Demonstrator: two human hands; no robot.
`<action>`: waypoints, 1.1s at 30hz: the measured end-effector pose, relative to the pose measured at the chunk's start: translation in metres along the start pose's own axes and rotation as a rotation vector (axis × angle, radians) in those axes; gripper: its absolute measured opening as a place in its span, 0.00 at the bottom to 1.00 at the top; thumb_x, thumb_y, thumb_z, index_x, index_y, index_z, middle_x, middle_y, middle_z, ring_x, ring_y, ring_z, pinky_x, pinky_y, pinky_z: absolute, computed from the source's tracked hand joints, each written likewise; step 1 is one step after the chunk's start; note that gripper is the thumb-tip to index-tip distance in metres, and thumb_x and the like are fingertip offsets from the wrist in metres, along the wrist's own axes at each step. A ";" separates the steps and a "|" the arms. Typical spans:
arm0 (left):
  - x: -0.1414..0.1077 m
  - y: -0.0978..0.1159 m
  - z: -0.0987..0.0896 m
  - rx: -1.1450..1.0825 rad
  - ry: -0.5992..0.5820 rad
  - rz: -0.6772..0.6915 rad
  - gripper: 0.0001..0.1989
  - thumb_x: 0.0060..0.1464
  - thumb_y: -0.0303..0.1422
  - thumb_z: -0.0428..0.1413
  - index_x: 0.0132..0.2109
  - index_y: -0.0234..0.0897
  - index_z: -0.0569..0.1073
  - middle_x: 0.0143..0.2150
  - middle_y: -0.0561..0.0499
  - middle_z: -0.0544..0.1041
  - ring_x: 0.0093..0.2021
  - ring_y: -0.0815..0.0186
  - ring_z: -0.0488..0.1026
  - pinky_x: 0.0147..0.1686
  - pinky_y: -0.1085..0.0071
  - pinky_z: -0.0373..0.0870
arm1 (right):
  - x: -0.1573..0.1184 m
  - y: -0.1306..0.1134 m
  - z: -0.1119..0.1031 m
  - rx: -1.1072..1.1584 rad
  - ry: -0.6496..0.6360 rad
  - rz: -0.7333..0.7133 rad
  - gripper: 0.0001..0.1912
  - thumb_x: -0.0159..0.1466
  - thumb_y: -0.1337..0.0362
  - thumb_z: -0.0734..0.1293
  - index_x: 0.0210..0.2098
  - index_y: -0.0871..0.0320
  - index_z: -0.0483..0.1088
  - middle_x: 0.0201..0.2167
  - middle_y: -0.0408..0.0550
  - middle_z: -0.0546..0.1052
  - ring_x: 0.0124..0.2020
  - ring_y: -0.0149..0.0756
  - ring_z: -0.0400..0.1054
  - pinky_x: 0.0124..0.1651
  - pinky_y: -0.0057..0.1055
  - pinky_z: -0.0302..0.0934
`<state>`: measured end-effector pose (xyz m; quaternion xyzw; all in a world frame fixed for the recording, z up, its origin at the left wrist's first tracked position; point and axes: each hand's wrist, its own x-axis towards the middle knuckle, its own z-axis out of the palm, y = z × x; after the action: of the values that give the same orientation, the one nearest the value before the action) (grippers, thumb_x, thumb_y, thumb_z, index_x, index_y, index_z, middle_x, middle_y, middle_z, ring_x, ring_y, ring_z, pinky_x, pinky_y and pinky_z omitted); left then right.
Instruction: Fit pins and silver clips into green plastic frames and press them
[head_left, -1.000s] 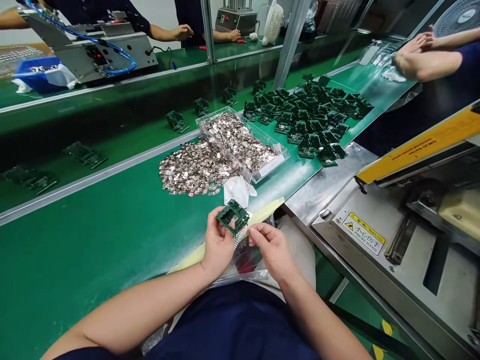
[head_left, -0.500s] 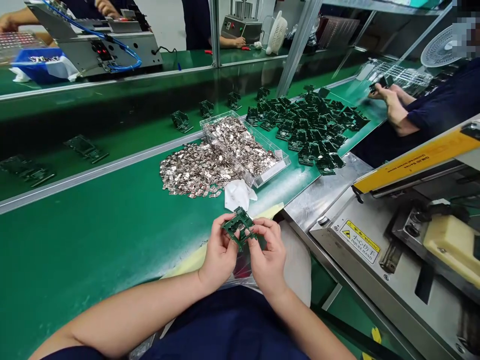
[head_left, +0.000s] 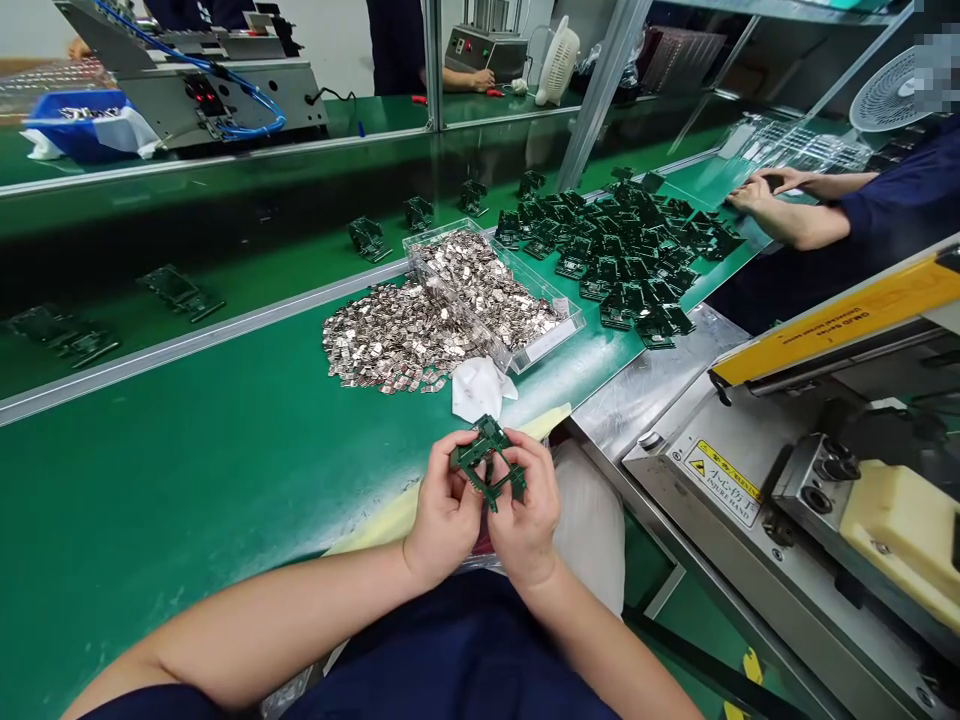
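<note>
A green circuit board (head_left: 487, 452) with a square opening is gripped between my two hands, just over the table's front edge. My left hand (head_left: 444, 512) is closed on its left side, and my right hand (head_left: 528, 500) pinches its right side. Beyond them lies a crumpled white cloth (head_left: 478, 388). Many small silvery metal pieces (head_left: 386, 335) are heaped on the green table (head_left: 210, 470), and more fill a tilted clear plastic tray (head_left: 544, 345). A large pile of green boards (head_left: 630, 250) lies to the tray's right.
On the right stands a machine (head_left: 724, 480) with a yellow bar. Several boards move along a lower belt (head_left: 285, 225) behind the metal rail. A co-worker's hands (head_left: 765, 190) are at the far right. A metal post (head_left: 600, 95) rises behind the pile.
The board in my hands has turned a little, so its opening shows more clearly, and my right hand has shifted slightly left. The co-worker's hands at the right have moved lower, to the table.
</note>
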<state>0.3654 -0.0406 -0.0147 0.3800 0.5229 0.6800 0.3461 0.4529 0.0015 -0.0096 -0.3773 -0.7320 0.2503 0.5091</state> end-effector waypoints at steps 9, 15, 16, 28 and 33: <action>0.004 0.006 0.000 0.021 -0.133 -0.079 0.15 0.60 0.34 0.53 0.53 0.42 0.63 0.39 0.49 0.74 0.34 0.66 0.73 0.34 0.70 0.74 | 0.010 0.006 -0.051 0.267 -0.178 0.106 0.22 0.67 0.69 0.60 0.60 0.52 0.59 0.59 0.55 0.65 0.60 0.47 0.60 0.59 0.49 0.59; 0.022 0.040 0.045 0.150 -0.818 -0.066 0.19 0.56 0.29 0.55 0.55 0.43 0.69 0.33 0.49 0.75 0.25 0.67 0.71 0.27 0.71 0.72 | 0.011 -0.007 -0.168 0.065 -0.416 -0.057 0.37 0.59 0.58 0.73 0.64 0.47 0.57 0.60 0.52 0.66 0.61 0.52 0.59 0.64 0.54 0.53; 0.028 0.048 0.061 0.129 -0.944 -0.080 0.22 0.55 0.29 0.56 0.57 0.43 0.68 0.33 0.49 0.76 0.26 0.66 0.72 0.27 0.71 0.72 | 0.004 -0.008 -0.189 0.050 -0.362 -0.024 0.35 0.58 0.56 0.74 0.61 0.47 0.61 0.57 0.52 0.69 0.58 0.53 0.62 0.62 0.54 0.55; 0.040 0.054 0.332 0.042 -1.133 0.355 0.38 0.33 0.36 0.70 0.55 0.35 0.70 0.57 0.35 0.72 0.59 0.43 0.68 0.58 0.47 0.65 | -0.047 0.023 -0.373 -0.166 0.726 0.299 0.33 0.55 0.48 0.73 0.55 0.57 0.66 0.54 0.60 0.71 0.57 0.53 0.65 0.59 0.51 0.58; 0.045 0.056 0.335 -0.032 -1.064 0.140 0.35 0.36 0.34 0.69 0.54 0.34 0.72 0.47 0.38 0.78 0.48 0.51 0.76 0.51 0.51 0.73 | -0.024 0.030 -0.387 -0.146 0.618 0.311 0.32 0.55 0.51 0.74 0.55 0.55 0.66 0.53 0.57 0.72 0.55 0.48 0.67 0.59 0.45 0.60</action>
<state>0.6342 0.1360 0.1021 0.7007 0.2382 0.4231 0.5227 0.8284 -0.0069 0.0921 -0.5775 -0.4933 0.1458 0.6340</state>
